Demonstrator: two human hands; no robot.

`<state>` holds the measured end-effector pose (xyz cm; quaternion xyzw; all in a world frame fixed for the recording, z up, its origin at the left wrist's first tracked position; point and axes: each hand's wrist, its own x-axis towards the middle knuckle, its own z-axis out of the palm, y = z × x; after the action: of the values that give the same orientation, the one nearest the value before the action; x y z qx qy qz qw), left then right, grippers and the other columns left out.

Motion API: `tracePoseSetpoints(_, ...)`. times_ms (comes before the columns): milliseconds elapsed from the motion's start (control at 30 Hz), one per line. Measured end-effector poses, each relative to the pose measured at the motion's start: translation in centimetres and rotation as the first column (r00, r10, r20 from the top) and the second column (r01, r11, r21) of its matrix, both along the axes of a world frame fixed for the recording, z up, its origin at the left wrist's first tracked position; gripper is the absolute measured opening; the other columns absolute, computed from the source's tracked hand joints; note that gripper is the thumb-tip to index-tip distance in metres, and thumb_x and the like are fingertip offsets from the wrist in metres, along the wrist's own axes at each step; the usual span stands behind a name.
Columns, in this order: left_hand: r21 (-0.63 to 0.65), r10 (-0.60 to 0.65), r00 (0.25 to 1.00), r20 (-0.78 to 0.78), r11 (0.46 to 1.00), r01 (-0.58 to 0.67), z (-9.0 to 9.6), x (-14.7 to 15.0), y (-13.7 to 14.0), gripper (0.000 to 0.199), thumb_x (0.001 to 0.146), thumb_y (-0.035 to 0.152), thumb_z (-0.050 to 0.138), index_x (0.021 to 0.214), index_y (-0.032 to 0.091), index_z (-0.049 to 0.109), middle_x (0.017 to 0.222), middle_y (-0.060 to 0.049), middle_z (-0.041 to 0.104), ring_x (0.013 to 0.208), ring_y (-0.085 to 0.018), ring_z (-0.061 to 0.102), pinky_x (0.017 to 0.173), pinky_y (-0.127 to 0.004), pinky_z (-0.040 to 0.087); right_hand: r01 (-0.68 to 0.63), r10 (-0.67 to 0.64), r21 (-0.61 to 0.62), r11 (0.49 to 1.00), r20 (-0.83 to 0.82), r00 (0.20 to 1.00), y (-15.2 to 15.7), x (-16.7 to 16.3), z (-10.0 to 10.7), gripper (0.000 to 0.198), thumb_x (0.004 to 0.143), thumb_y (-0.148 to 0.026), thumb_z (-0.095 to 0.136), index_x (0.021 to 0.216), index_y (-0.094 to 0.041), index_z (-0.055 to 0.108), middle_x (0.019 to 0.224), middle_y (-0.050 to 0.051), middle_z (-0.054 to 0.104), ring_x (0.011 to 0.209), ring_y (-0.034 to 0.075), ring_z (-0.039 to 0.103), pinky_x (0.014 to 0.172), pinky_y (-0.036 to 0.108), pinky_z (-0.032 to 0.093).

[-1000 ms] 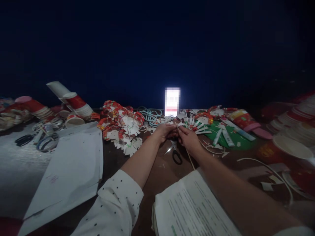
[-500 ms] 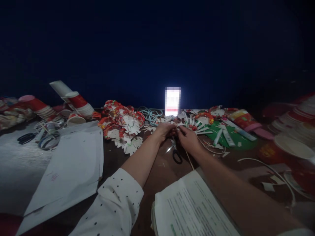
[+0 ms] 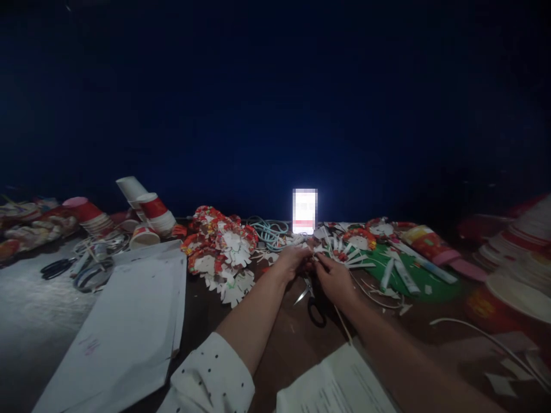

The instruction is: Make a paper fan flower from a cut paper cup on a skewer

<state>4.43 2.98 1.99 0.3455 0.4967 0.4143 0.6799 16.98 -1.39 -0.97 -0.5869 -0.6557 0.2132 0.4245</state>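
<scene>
A brown table (image 3: 275, 344) spreads under everything, with a stack of white sheets (image 3: 129, 321) lying on it at the left, well apart from both hands. Right of that stack's far end sits a heap of red-and-white cut pieces (image 3: 221, 246), beyond the left forearm; a green mat (image 3: 404, 272) bearing pale tubes lies to the right of the right hand. A printed booklet (image 3: 331, 384) shows at the near edge, between the forearms. In the middle, the left hand (image 3: 293, 264) and right hand (image 3: 336, 278) come close together, fingers bent inward and tips almost meeting. The scissors (image 3: 316, 312) lie with blades spread just on the near side of the fingertips, black handle towards the booklet. A thin pale strip (image 3: 343, 325) slants beside the right wrist. Smallest, a whitish scrap (image 3: 317, 250) shows at the right fingertips; whether either hand is clamped on it, I cannot tell.
</scene>
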Motion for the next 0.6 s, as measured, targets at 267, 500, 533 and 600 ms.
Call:
tracePoseSetpoints(267,-0.086,0.019,0.998,-0.052,0.996,-0.024,0.4,-0.2,-0.2,0.019,0.075,0.009,0.072,0.064,0.014,0.058,0.053,0.002,0.055,0.047,-0.006,0.049,0.049,-0.016,0.041,-0.058,0.056,0.006,0.998,0.151,0.987,-0.1,0.1,-0.1,0.042,0.091,-0.025,0.044,0.118,-0.014,0.075,0.114,0.014,0.076,0.107,0.027,0.071,0.095,0.038,0.053)
tracePoseSetpoints(500,-0.097,-0.031,0.995,-0.099,0.995,0.022,0.4,-0.3,-0.4,0.014,0.077,0.004,0.066,0.067,0.012,0.062,0.055,0.001,0.058,0.047,-0.006,0.051,0.052,-0.016,0.044,-0.049,0.067,-0.053,0.997,0.422,0.904,-1.0,0.0,1.5,0.042,0.090,-0.013,0.040,0.117,-0.008,0.073,0.109,0.018,0.075,0.099,0.026,0.071,0.091,0.033,0.051)
tracePoseSetpoints(533,-0.099,-0.044,0.993,-0.109,0.995,0.033,0.5,-0.4,-0.5,0.014,0.079,0.004,0.065,0.067,0.012,0.062,0.056,0.000,0.058,0.047,-0.006,0.051,0.052,-0.016,0.045,-0.048,0.068,-0.056,0.997,0.446,0.893,-1.1,0.0,1.6,0.041,0.090,-0.012,0.041,0.116,-0.008,0.073,0.107,0.017,0.075,0.097,0.025,0.071,0.089,0.032,0.051)
tracePoseSetpoints(600,-0.098,-0.070,0.990,-0.124,0.994,0.058,0.8,-0.4,-0.7,0.017,0.082,0.004,0.062,0.067,0.012,0.062,0.057,0.000,0.059,0.047,-0.006,0.052,0.052,-0.017,0.045,-0.043,0.066,-0.057,0.997,0.478,0.876,-1.2,0.0,1.7,0.040,0.090,-0.011,0.042,0.115,-0.009,0.073,0.104,0.017,0.075,0.095,0.024,0.071,0.087,0.030,0.050)
